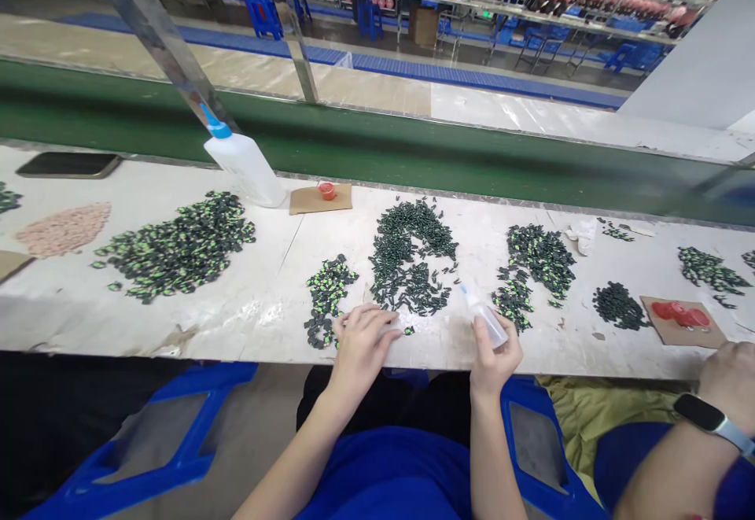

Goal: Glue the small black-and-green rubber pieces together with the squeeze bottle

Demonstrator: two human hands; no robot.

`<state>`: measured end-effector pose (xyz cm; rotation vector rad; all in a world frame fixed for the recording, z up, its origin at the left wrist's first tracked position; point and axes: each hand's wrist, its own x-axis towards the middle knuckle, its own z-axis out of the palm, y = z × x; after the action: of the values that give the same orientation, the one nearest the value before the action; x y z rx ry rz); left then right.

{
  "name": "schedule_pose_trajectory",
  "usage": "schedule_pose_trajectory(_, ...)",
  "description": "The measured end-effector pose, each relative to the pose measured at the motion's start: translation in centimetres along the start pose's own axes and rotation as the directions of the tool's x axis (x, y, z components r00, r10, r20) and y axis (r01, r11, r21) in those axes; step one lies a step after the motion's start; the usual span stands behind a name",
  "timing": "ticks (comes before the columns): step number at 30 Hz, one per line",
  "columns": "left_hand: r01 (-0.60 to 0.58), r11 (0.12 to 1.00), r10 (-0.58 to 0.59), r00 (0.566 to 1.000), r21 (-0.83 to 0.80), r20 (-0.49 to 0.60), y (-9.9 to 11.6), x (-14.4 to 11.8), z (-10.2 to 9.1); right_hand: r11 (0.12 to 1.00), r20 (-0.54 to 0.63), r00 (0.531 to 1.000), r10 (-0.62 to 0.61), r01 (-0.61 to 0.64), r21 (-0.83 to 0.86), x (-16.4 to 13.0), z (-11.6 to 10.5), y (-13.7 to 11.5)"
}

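My right hand (pixel 494 352) grips a small clear squeeze bottle (pixel 487 320) with a blue tip, its nozzle pointing up and left. My left hand (pixel 361 341) rests palm down at the table's front edge, fingers bent over small dark parts; whether it holds one is hidden. Just beyond it lies a pile of dark green parts (pixel 413 256), and to its left a smaller pile with light green marks (pixel 326 293).
A white table (pixel 248 300) holds more piles: a big green-black one (pixel 180 247), a pink one (pixel 64 228), dark ones (pixel 538 262). A large white bottle (pixel 244 164) and a red cap on cardboard (pixel 325 190) stand behind. A co-worker's hand with a watch (pixel 723 394) is at right.
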<state>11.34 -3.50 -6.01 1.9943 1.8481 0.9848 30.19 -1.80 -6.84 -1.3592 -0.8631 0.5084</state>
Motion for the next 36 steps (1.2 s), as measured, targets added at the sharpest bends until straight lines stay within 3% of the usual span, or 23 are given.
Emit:
schedule_pose_trajectory(4,0.093,0.993,-0.088,0.994,0.079,-0.062,-1.6,0.4,-0.8,1.0,-0.009,1.0,0.015,-0.015,-0.017,1.6,0.0,0.7)
schedule_pose_trajectory(9,0.099,0.99,-0.101,0.995,0.102,0.013,-2.6,0.5,-0.5,0.995,0.055,0.997,0.06,-0.055,-0.084,2.4,0.6,1.1)
schedule_pose_trajectory(12,0.136,0.984,-0.138,0.99,0.112,0.007,-2.4,0.7,-0.3,0.982,0.024,0.994,-0.102,0.105,-0.16,1.7,0.5,0.4)
schedule_pose_trajectory(15,0.144,0.985,-0.146,0.989,0.095,0.008,-1.8,0.9,-0.5,0.896,-0.049,0.922,-0.383,0.358,-0.263,0.1,0.4,-0.8)
schedule_pose_trajectory(17,0.117,0.992,-0.118,0.993,0.052,0.021,-1.2,0.9,-0.6,0.853,0.106,0.887,-0.449,0.461,-0.244,-1.1,0.6,-1.5)
schedule_pose_trajectory(20,0.059,0.997,-0.055,0.996,-0.054,0.077,-0.2,0.8,-0.6,0.915,0.497,0.818,-0.291,0.39,-0.106,-2.5,1.4,-2.1)
schedule_pose_trajectory(23,0.031,0.991,-0.013,0.991,-0.132,0.131,0.7,0.5,-0.3,0.973,0.683,0.717,-0.138,0.228,-0.042,-3.0,2.1,-1.9)
schedule_pose_trajectory(25,0.029,0.991,-0.01,0.99,-0.13,0.142,0.9,0.2,0.0,0.983,0.694,0.715,-0.086,0.173,-0.056,-2.8,2.1,-1.5)
schedule_pose_trajectory(29,0.005,1.0,-0.001,0.992,-0.031,0.128,0.9,-0.4,0.8,0.983,0.613,0.79,-0.013,0.122,-0.136,-2.3,1.6,-0.9)
schedule_pose_trajectory(31,-0.018,1.0,0.017,0.993,0.007,0.114,0.9,-0.5,1.3,0.98,0.592,0.806,0.02,0.102,-0.171,-2.2,1.4,-0.9)
schedule_pose_trajectory(36,-0.037,0.999,0.039,0.994,-0.023,0.106,0.9,-0.3,1.8,0.98,0.62,0.782,0.065,0.066,-0.187,-2.6,1.4,-1.4)
